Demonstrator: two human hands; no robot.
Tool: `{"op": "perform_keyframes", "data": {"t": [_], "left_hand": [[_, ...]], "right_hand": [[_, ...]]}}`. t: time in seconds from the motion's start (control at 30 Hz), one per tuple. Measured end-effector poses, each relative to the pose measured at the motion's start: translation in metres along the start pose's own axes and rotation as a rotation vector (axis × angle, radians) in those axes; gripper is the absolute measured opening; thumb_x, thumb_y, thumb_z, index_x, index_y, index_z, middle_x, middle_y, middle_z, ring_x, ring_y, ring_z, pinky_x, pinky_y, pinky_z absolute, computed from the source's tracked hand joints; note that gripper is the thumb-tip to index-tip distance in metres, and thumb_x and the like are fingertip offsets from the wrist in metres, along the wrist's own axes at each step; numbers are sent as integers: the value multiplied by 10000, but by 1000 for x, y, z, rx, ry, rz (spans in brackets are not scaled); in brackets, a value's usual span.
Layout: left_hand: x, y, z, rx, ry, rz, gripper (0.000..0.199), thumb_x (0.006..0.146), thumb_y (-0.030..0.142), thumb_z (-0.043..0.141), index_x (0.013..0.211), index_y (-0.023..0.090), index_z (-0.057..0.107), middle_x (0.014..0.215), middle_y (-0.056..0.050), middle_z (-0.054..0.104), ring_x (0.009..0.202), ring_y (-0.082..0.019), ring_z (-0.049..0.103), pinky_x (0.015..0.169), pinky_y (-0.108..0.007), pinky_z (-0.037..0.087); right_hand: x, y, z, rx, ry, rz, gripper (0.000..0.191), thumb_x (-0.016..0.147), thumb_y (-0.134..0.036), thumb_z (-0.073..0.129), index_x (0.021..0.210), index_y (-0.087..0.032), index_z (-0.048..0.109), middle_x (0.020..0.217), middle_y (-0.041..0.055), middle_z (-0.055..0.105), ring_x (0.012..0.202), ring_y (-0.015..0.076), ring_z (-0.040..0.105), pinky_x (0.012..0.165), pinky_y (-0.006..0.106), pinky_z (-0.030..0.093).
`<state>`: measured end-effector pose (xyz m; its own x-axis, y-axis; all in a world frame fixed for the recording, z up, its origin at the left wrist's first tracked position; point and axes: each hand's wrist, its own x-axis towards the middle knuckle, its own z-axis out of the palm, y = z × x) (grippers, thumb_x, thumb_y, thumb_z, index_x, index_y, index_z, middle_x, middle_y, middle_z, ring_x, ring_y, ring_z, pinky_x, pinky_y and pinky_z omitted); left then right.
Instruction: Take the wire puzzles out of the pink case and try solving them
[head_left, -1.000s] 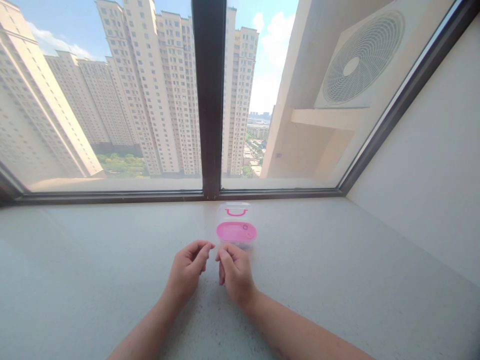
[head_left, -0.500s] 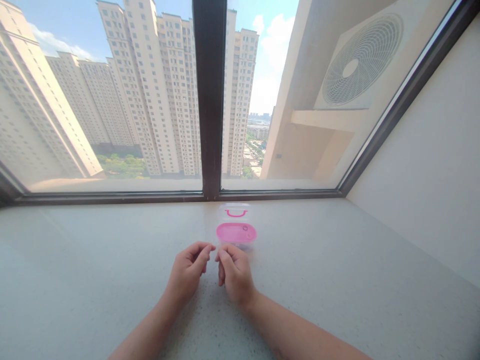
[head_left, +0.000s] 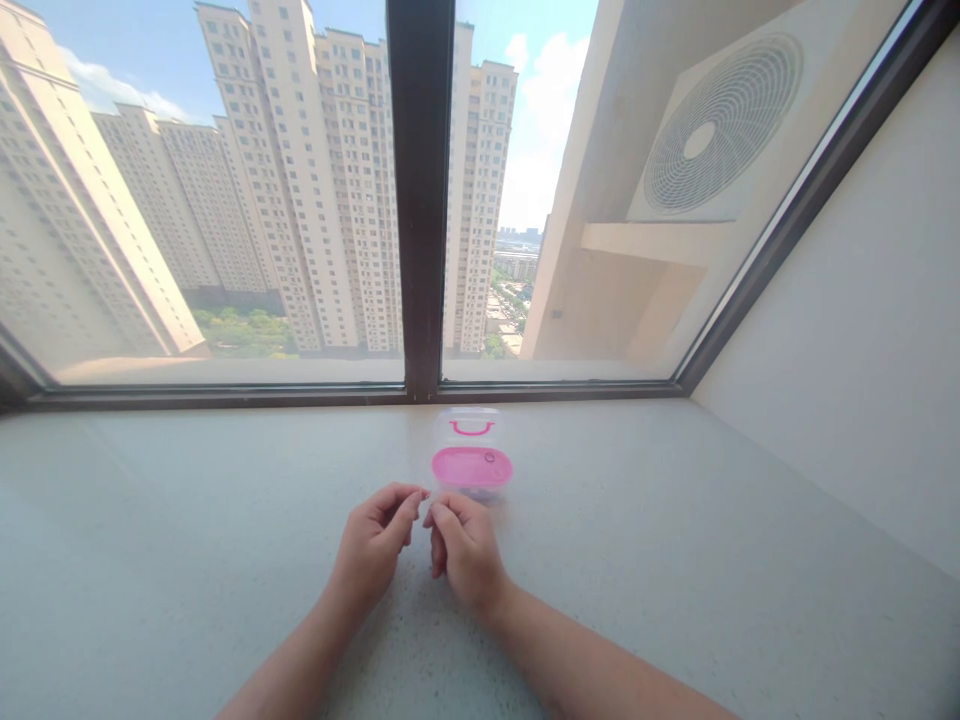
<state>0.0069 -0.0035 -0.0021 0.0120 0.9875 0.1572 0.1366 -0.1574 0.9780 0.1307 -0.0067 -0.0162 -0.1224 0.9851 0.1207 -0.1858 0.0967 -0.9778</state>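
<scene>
Two bare hands of mine over the pale speckled window sill [head_left: 187, 530], close together, fingertips nearly meeting. Left hand [head_left: 367, 545]: grip narrow, thumb and forefinger tips together, other fingers curled under; can't tell if anything thin is pinched there. Right hand [head_left: 469, 555]: grip narrow too, thumb laid against the bent forefinger, rest folded in; same, can't tell if I hold something small. Slim gap between the two sets of fingertips. Both forearms come in from the bottom edge.

Clear plastic box [head_left: 501, 492] sits on the sill just beyond my fingers, nearest the right hand, which overlaps its near edge in view; can't tell if they touch. Pink oval tray [head_left: 461, 467] on top of it, small dark ring shape [head_left: 490, 457] near the tray's right end. Behind the tray, clear lid [head_left: 487, 415] with a curved pink handle [head_left: 472, 433], close to the dark window frame [head_left: 424, 200]. Something darkish shows low inside the box, too blurred to name.

Past the glass: pale tower blocks [head_left: 292, 170], green trees [head_left: 244, 330] at lower left, air-conditioner unit [head_left: 720, 125] on a ledge at upper right. White wall [head_left: 847, 330] on the right side, indoors.
</scene>
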Motion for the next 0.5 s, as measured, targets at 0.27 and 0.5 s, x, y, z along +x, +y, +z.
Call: {"op": "perform_keyframes", "data": {"t": [0.27,0.5], "left_hand": [[-2,9,1,-2,32,10,260,779,389,578,820,148,667,556,24,538,476,-89,427,444,-192,336],[-2,10,1,-1,12,26,231,772,361,592,790,145,673,575,15,561,482,-85,431,450,-188,353]], "right_hand": [[4,-2,0,229,-45,132,215,789,-337,462,665,-165,501,360,-74,425,274,75,377,297,170,252],[5,2,-1,381,-96,182,186,781,-315,482,676,-163,504,395,-65,445,299,81,408,312,174,253]]}}
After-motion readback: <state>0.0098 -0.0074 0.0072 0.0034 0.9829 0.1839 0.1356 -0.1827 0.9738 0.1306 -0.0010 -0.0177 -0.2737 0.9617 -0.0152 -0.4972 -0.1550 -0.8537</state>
